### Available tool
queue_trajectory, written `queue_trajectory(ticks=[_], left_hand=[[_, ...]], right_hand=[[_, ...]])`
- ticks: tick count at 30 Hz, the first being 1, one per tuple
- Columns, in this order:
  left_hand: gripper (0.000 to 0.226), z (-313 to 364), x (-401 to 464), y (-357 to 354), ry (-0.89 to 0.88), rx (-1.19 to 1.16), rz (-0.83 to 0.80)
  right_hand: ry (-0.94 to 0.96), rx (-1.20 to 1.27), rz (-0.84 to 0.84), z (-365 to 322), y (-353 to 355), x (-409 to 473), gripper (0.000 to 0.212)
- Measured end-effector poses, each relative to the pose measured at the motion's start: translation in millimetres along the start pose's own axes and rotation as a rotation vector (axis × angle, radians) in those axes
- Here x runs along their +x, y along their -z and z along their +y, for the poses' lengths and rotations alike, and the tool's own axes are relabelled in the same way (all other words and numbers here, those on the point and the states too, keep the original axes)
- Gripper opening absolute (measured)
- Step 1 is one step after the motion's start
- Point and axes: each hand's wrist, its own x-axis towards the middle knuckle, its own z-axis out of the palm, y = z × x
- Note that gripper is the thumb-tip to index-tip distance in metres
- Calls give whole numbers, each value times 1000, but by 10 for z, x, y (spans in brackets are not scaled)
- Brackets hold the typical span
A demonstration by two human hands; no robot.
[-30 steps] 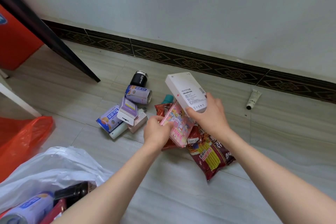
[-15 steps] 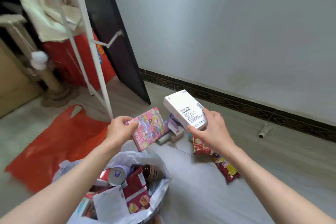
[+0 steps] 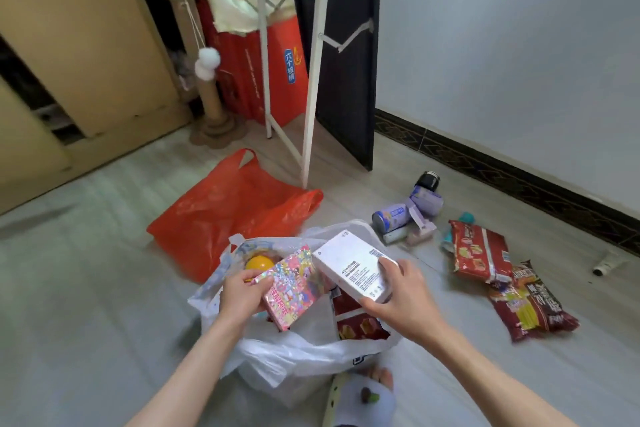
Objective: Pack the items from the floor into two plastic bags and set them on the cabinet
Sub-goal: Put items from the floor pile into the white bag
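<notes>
My left hand (image 3: 242,293) grips a pink patterned box (image 3: 294,286) and my right hand (image 3: 398,298) grips a white box (image 3: 356,265). Both boxes hang over the mouth of a white plastic bag (image 3: 294,357) on the floor. Inside the bag I see a yellow ball (image 3: 258,264) and a red snack pack (image 3: 356,319). A flat red plastic bag (image 3: 225,215) lies just behind it. To the right on the floor lie two red snack bags (image 3: 479,251) (image 3: 530,305), purple cans (image 3: 389,217) and a dark jar (image 3: 428,180).
A white tube (image 3: 606,265) lies near the patterned skirting at far right. White rack legs (image 3: 310,97), a black panel (image 3: 346,62), a red box (image 3: 273,73), a cat scratching post (image 3: 211,97) and a beige cabinet (image 3: 86,45) stand behind. My slippered foot (image 3: 363,399) is below the bag.
My view swung left from the pile to the bags. Both hands carried the pink box and white box away from the pile and lowered them over the white bag's opening.
</notes>
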Motion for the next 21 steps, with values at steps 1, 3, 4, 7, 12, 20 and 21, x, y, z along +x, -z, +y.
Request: queue_trajectory(ticks=[1, 3, 4, 7, 12, 20, 21], left_hand=[[21, -65, 49, -1, 15, -4, -4], [26, -149, 136, -5, 14, 34, -9], [27, -178, 179, -11, -12, 97, 1], [29, -258, 256, -18, -116, 304, 53], [28, -335, 353, 36, -248, 571, 45], [23, -347, 116, -18, -507, 467, 98], [24, -345, 21, -27, -551, 406, 118]], right_hand=[[19, 7, -1, -9, -53, 17, 73], [72, 4, 6, -20, -152, 59, 70], [91, -4, 4, -21, -202, 83, 69], [119, -56, -51, -21, -376, 141, 67], [156, -111, -145, 39, -603, 162, 78], [280, -180, -139, 74, -563, 138, 70], [289, -179, -147, 85, -570, 116, 68]])
